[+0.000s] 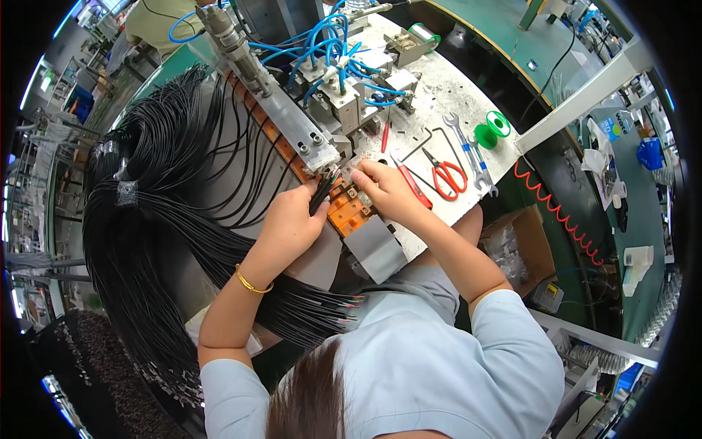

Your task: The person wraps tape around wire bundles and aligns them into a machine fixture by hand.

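My left hand (292, 218) is closed around several black cables (322, 192), whose stripped ends with coloured wires point up toward the machine. Close beside it, my right hand (382, 189) has thumb and fingers pinched at the wire ends; what sits between them is too small to make out. Both hands are over an orange fixture strip (349, 212) with metal clips, just below the machine's metal arm (289, 121). A grey metal plate (376, 247) covers the strip's near end. More black cables run along the strip's left side.
A big bundle of black cables (157, 132) hangs at the left. On the white bench top (439, 80) lie red-handled scissors (447, 179), a red cutter knife (413, 184), wrenches (468, 150) and a green spool (486, 134). Blue air hoses (329, 36) feed the machine. A cardboard box (528, 245) stands at lower right.
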`<state>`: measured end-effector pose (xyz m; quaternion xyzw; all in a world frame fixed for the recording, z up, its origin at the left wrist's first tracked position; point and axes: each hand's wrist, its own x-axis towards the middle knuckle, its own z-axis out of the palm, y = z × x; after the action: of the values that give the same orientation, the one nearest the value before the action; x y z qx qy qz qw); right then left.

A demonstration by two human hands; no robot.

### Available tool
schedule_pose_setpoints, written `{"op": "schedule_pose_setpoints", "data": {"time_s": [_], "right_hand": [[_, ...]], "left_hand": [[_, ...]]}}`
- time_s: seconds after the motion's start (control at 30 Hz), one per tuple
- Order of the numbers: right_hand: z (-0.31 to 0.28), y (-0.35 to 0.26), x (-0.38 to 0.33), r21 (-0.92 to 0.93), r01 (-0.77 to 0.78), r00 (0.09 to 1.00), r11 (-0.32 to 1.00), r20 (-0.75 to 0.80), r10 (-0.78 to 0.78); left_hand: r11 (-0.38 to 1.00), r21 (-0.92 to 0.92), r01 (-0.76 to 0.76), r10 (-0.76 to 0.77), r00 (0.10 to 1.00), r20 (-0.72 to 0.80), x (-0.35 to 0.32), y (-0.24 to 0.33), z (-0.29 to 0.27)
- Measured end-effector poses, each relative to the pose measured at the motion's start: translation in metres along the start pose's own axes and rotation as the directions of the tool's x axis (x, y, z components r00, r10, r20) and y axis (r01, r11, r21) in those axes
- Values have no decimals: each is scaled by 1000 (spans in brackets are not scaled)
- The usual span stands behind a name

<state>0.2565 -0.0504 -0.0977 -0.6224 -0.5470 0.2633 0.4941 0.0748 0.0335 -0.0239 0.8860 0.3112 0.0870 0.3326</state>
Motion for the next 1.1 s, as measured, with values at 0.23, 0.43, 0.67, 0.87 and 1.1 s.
{"op": "schedule_pose_setpoints", "data": {"time_s": [0.23, 0.43, 0.67, 0.87, 1.1], "right_hand": [[3, 9, -1, 38, -49, 998, 998, -28, 50], [-4, -32, -5, -118, 215, 955, 969, -181, -234], [-9, -37, -8, 81, 191, 981, 978, 11, -192], [-9, -49, -8, -292, 400, 910, 869, 10, -415], [-3, -33, -10, -67, 322, 944, 944, -49, -325]], "left_hand": [[970, 213, -121, 149, 981, -121, 0, -2, 2], [907, -399, 138, -80, 984, 159, 1, 2, -13], [896, -401, 189, -82, 960, 269, 2, 5, -21], [871, -446, 206, -145, 975, 169, -1, 13, -13], [729, -635, 256, -99, 957, 271, -1, 7, -18]]}}
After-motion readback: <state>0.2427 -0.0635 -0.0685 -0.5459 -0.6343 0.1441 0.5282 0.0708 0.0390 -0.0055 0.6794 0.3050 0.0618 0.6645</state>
